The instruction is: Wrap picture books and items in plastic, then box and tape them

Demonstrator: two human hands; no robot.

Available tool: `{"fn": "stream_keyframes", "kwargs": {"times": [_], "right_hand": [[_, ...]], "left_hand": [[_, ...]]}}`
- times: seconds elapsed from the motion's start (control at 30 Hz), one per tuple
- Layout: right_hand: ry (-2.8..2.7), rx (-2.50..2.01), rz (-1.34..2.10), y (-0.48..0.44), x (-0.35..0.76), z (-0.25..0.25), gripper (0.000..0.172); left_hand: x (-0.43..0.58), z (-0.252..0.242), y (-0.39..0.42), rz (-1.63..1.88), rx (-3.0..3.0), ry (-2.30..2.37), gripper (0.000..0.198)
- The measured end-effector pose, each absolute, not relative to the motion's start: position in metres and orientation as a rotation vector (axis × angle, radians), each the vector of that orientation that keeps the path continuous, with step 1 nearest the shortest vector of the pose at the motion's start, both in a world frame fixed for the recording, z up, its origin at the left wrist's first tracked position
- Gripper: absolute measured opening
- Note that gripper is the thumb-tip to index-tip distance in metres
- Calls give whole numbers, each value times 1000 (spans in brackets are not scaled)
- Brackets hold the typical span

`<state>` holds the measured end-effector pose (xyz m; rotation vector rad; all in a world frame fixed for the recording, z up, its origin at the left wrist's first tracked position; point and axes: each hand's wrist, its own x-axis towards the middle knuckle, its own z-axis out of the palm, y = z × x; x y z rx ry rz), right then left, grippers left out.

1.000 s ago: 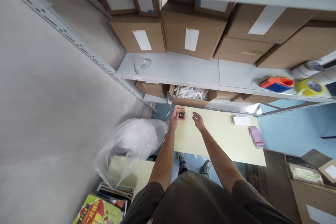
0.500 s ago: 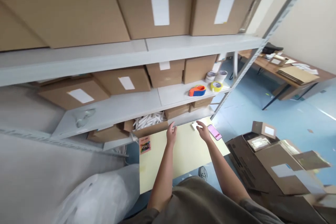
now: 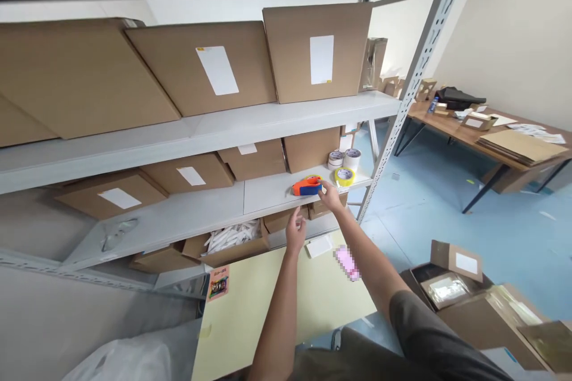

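My right hand reaches to the middle shelf, its fingertips at the right end of an orange and blue tape dispenser. The dispenser rests on the shelf, and whether the fingers press on it I cannot tell. Right of it lies a yellow tape roll, with white tape rolls behind. My left hand hangs over the back edge of the pale yellow tabletop, fingers loosely bent and apart, holding nothing. Near it on the tabletop are a white pad and a pink phone, partly pixelated.
Cardboard boxes fill the metal shelving. An open carton of white items stands low, behind the tabletop. A printed card lies at left. Open cartons are at right, a brown table beyond.
My view has tilted up. My right hand has moved from above the tabletop up and forward to the tape dispenser. My left hand has come forward a little, still empty.
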<state>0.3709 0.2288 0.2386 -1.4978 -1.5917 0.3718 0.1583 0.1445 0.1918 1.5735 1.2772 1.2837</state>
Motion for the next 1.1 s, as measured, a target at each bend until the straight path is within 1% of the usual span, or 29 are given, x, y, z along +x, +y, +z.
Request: {"fn": "stream_keyframes", "kwargs": {"times": [0.07,0.17,0.23,0.37,0.47,0.57,0.67,0.77,0.87,1.0,1.1], "right_hand": [[-1804,-1600,313,258,370,256,62],[-2177,-1867,313,283,360,267,56],[-2311,-1957,296,289,353,267,52],[-2353,-1995,235,286,344,268,48],[-2344,-2022,201,272,340,275,51],[-2352,-1998,81,244,338,281,55],[-2380,-1943,-53,203,336,279,55],[-2419,-1897,-113,152,332,265,54],[-2438,-1908,-77,94,323,237,52],[-2415,-2058,125,19,306,188,57],[-2423,-2138,305,-24,296,147,56]], "left_hand": [[155,191,140,1313,1585,1302,53],[141,190,128,1326,1592,1324,52],[128,190,119,1316,1593,1353,51],[100,190,107,1323,1566,1414,48],[79,189,105,1363,1532,1411,48],[60,188,106,1406,1499,1387,47],[42,186,107,1452,1456,1341,45],[27,183,104,1487,1428,1287,45],[16,176,94,1459,1420,1271,44],[10,162,70,1368,1414,1266,45],[11,150,49,1280,1412,1268,47]]}}
